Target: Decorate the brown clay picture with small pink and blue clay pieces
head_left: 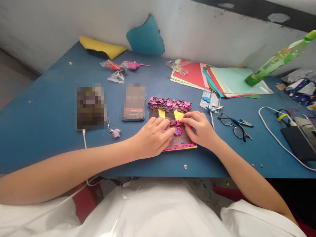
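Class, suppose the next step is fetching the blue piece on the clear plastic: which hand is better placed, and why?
Likely the right hand: it is nearer the blue piece, which lies on its side of the decorated panel. The left hand would have to reach across the panel.

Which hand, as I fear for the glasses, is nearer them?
The right hand: the glasses lie to its right. The left hand is farther left, over the panel.
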